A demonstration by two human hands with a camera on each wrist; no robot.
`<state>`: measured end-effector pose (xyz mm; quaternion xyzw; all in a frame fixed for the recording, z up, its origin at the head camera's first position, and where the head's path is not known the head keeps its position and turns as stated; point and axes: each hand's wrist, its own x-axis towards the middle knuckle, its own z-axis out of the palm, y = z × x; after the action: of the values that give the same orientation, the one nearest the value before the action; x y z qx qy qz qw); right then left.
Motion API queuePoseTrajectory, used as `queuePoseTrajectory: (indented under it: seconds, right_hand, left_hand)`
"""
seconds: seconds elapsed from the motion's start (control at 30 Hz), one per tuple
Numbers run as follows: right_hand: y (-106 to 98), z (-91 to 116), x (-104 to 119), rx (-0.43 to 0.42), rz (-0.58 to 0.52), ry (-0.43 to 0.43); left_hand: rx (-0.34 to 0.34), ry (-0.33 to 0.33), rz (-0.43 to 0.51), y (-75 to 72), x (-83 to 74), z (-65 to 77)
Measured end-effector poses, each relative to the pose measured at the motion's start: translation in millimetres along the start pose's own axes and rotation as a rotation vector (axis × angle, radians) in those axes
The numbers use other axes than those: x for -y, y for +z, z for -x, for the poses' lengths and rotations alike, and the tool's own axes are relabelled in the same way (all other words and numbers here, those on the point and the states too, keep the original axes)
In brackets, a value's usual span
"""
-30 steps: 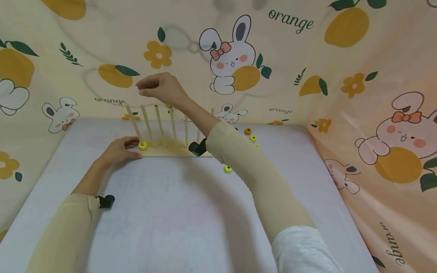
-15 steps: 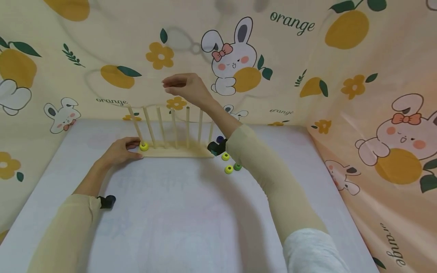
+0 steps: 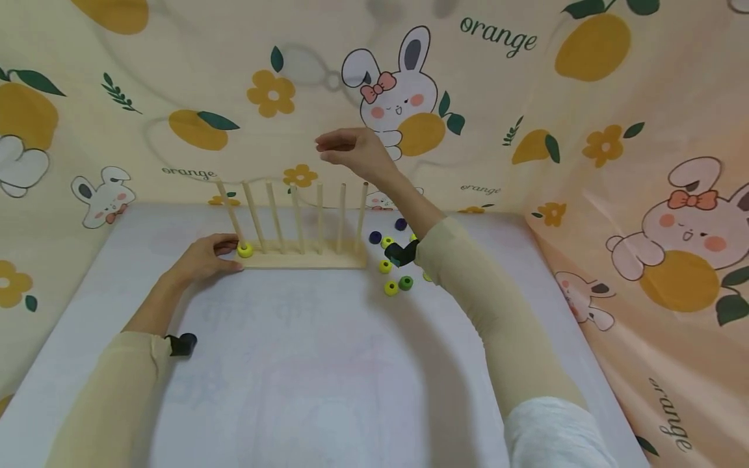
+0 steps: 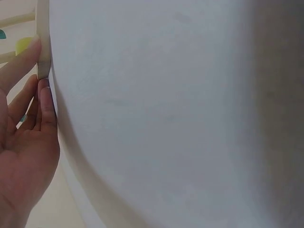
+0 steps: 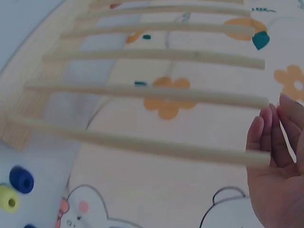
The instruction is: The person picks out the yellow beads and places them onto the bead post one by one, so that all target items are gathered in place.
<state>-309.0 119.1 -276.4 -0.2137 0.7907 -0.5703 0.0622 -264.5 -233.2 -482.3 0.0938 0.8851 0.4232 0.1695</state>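
A wooden peg stand [image 3: 301,261] with a row of upright rods stands at the back of the table. One yellow bead [image 3: 244,249] sits low on its leftmost rod. My left hand [image 3: 203,262] grips the left end of the base, thumb at the front corner and fingers behind; the left wrist view shows this hand [image 4: 33,137] at the board's end. Raised above the right part of the stand, my right hand [image 3: 361,153] has loosely bent fingers with nothing between them. In the right wrist view that hand [image 5: 278,156] is close by the rod tips.
Loose beads lie right of the stand: a green bead [image 3: 406,283], a dark blue bead [image 3: 375,238], a yellow bead [image 3: 391,288] and several others, partly hidden by the right wrist camera [image 3: 402,253]. A printed cloth [image 3: 316,78] rises behind the table.
My right hand has moved right, from above the leftmost rods to above the right-hand ones, uncovering more rods and beads. The left hand has stayed at the base's end.
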Motion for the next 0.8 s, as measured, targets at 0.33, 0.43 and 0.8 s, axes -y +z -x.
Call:
queuePoseTrajectory:
  seconds: [0.33,0.43,0.8]
  right_hand:
    - [-24,25,-6,-0.031,0.074,0.005]
    - [-31,33,-11,-0.036,0.089,0.004]
    - [-61,45,-57,-0.091,0.087,0.03]
  left_hand:
    - [0.006,0.002,0.006,-0.6,-0.4,0.1]
    - [0.011,0.008,0.007,-0.3,-0.3,-0.9]
    - [0.01,0.01,0.006,-1.7,-0.3,0.1]
